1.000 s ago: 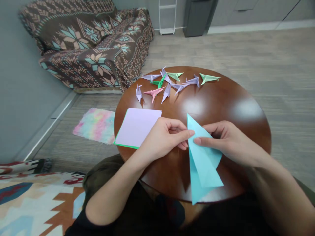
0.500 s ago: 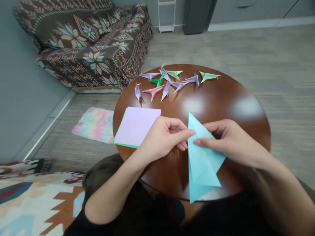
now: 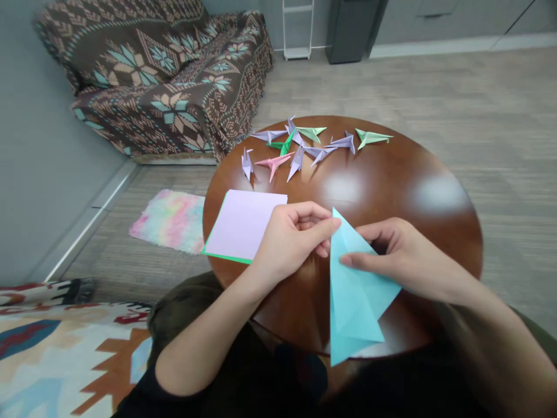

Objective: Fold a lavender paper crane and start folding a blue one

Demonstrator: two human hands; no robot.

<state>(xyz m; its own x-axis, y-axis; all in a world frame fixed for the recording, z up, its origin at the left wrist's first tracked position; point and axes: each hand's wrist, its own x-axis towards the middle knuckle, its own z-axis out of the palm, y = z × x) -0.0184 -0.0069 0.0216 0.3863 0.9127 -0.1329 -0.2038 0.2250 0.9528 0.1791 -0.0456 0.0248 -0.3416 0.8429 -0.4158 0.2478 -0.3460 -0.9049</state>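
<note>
A light blue sheet of origami paper (image 3: 354, 296), folded into layered triangular flaps, is held up over the near part of the round table. My left hand (image 3: 298, 235) pinches its left edge close to the top point, thumb in front and fingers behind. On the paper's right side my right hand (image 3: 391, 252) grips it, the thumb pressed flat on the front face; the fingers behind are partly hidden. Left of my left hand lies a stack of square paper (image 3: 246, 223), lavender on top with a green edge showing beneath.
Several folded paper cranes, among them a pink one (image 3: 274, 164), a dark green one (image 3: 284, 145) and a light green one (image 3: 372, 138), lie along the far side of the brown table (image 3: 391, 186). A sofa (image 3: 174, 104) and a fluffy rug (image 3: 169, 220) are at the left.
The blue paper has shifted slightly down and left in view, and my left hand's pinch sits nearer its top point. My right thumb has moved a little lower with the paper.
</note>
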